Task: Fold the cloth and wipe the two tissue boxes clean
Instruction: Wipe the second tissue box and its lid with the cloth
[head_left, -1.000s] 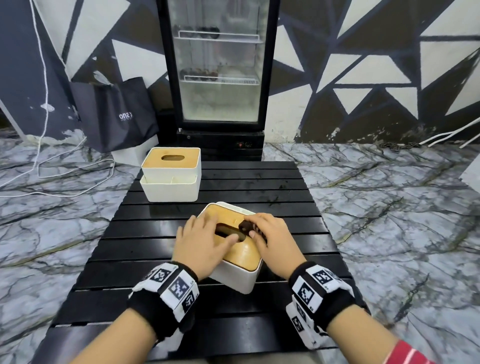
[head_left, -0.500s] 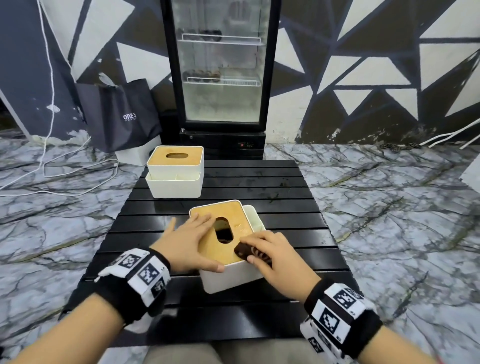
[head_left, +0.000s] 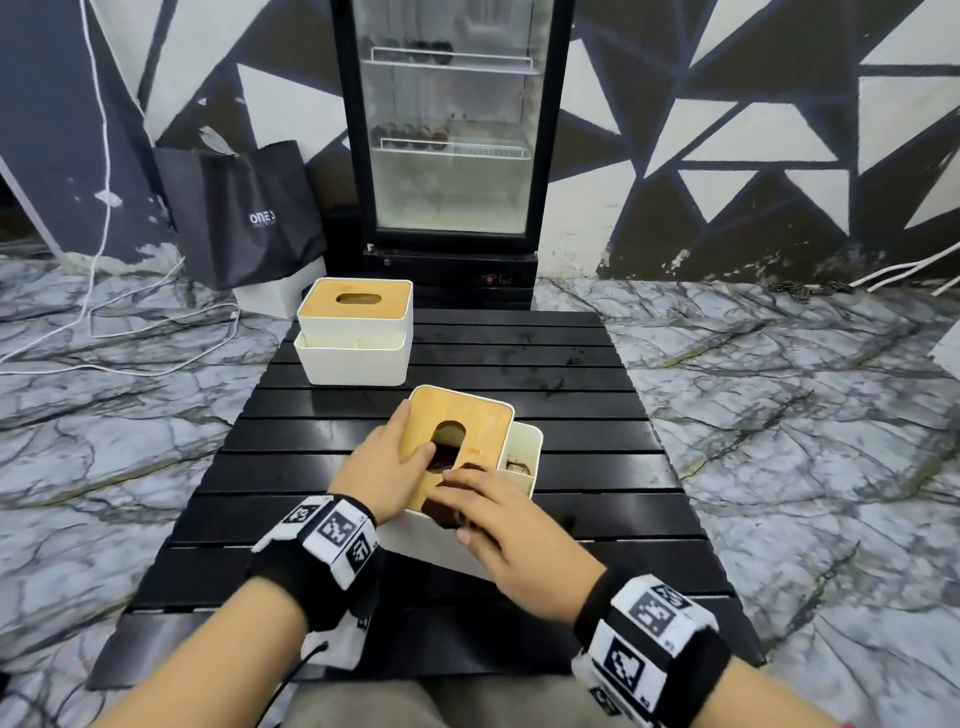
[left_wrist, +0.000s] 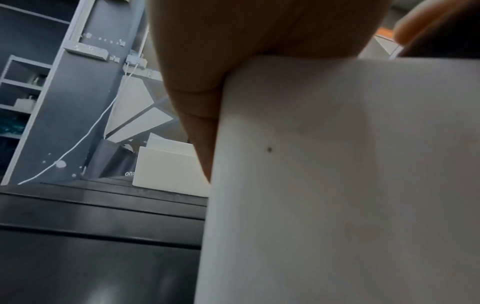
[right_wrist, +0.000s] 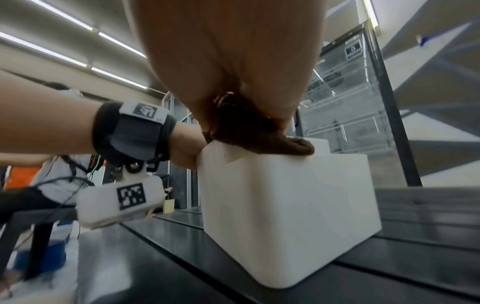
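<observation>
While both hands work at the near box: one moment at the black slatted table (head_left: 597, 467).
Near tissue box (head_left: 470, 423): white, wooden lid, turned at an angle in the table's middle.
Left hand (head_left: 387, 470): fingers flat on the lid, thumb at its slot, steadying it.
Right hand (head_left: 511, 525): clamped on the brown cloth (right_wrist: 262, 131), pressing it onto the lid's near corner.
Far tissue box (head_left: 356, 332): untouched, at the table's far left.
Behind: glass-door fridge (head_left: 449, 140), dark bag (head_left: 241, 213).

Left wrist cam: white wall of the near tissue box (left_wrist: 337, 174) fills the right half, small dark speck on it. Left hand (left_wrist: 221, 61) rests over its top edge at upper centre. Second tissue box (left_wrist: 166, 170) sits mid-frame on the black slatted table (left_wrist: 98, 236), lower left
</observation>
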